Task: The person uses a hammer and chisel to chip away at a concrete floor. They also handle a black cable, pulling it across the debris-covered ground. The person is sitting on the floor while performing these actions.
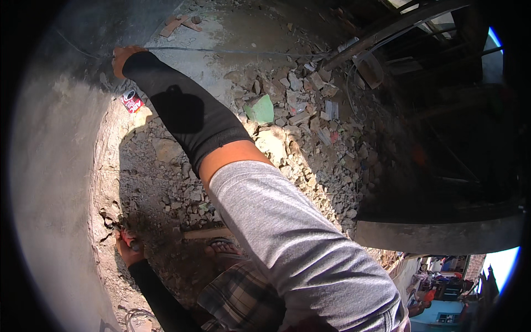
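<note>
My right hand [123, 58] reaches far up and left in a black sleeve and rests against the grey concrete wall [50, 182]. Its fingers are curled at the end of a thin taut line [232, 52] that runs off to the right. My left hand [128, 247], low on the left, grips a red-handled tool [131, 240]. The tool's tip is at the broken, crumbling base of the wall [108, 213]. What kind of tool it is cannot be made out.
Broken concrete rubble [310, 127] covers the ground, with a green chunk [260, 109] and a red can [131, 101] near the wall. A sandalled foot [224, 247] and a wooden stick [207, 233] lie below. A dark curved ledge [437, 235] is at right.
</note>
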The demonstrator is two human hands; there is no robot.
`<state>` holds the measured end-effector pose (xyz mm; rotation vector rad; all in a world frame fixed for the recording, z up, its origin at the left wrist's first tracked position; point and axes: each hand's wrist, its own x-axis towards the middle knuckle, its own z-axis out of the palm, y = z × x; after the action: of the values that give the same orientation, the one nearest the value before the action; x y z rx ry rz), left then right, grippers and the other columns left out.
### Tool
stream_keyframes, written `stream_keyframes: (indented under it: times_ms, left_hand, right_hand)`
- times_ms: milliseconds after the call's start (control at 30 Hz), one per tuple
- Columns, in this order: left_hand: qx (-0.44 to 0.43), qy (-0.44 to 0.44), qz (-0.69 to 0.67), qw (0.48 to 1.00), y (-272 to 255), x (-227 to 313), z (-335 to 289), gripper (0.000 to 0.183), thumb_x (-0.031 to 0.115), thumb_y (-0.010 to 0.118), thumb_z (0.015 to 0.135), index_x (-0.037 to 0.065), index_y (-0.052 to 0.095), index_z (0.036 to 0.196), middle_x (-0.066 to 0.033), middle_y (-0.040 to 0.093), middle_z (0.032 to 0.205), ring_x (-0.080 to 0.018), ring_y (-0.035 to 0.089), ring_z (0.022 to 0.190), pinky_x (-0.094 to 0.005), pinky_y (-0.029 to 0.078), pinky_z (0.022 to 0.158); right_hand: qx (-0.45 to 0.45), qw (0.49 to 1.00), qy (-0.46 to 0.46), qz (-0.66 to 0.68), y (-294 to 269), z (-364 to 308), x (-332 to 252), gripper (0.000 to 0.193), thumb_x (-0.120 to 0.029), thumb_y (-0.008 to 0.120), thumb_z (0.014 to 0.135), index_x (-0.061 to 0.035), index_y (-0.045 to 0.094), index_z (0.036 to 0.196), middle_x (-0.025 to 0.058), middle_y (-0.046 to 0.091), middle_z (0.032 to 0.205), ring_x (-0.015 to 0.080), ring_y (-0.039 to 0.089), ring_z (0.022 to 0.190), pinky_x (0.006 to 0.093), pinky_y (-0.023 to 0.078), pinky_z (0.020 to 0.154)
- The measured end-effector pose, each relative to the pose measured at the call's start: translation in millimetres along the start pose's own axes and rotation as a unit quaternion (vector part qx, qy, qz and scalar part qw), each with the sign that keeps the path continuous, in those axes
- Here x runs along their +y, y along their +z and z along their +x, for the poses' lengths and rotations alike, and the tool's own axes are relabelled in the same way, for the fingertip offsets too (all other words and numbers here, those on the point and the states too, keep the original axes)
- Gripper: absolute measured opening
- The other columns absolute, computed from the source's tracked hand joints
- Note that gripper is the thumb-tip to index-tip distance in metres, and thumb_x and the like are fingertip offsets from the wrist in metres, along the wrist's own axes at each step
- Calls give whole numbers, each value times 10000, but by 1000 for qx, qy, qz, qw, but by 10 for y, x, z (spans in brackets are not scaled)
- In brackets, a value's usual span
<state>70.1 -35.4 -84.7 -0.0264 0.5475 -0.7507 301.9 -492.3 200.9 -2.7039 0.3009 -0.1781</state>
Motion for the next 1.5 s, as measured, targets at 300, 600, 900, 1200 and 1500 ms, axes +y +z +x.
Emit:
stream_keyframes:
  times_ms: [300,600,900,1200,1500]
  left_hand:
    - [7,-52,61,997,63,162,-97,367,407,471,1043,88,520,868,0,464,716,-116,456,604,-277,494,608]
    - [219,112,130,960,30,127,50,284,350,558,985,103,520,849,21,421,679,-121,432,577,-222,407,489]
    - [279,288,154,903,663,-788,67,245,271,520,1026,101,463,858,-27,463,661,-130,424,481,-254,419,406]
    - [304,407,141,850,782,-1466,-662,241,269,543,987,73,460,873,-46,432,696,-202,495,551,-370,485,478]
    - [97,224,84,966,1105,-1103,-381,258,236,575,1001,21,469,1097,-144,612,1061,-239,642,884,-334,580,691]
  right_hand:
    - [92,982,86,140,9,-420,468,857,-191,697,793,141,234,1433,302,623,1160,397,610,1146,417,490,995]
    - [127,952,70,268,-91,-1841,431,1147,-313,760,783,169,-3,1491,225,696,976,401,674,970,407,532,905]
    - [-195,974,-1,120,1538,-5176,150,613,-415,694,868,-65,526,1344,199,569,1196,416,536,1147,515,430,965]
    - [-244,962,69,102,1593,-5382,151,519,-343,615,918,-32,512,1321,215,549,1182,439,578,1049,526,458,892]
    - [-284,915,60,281,810,-4808,-92,319,-178,626,906,20,582,1152,107,593,816,200,578,676,347,477,611]
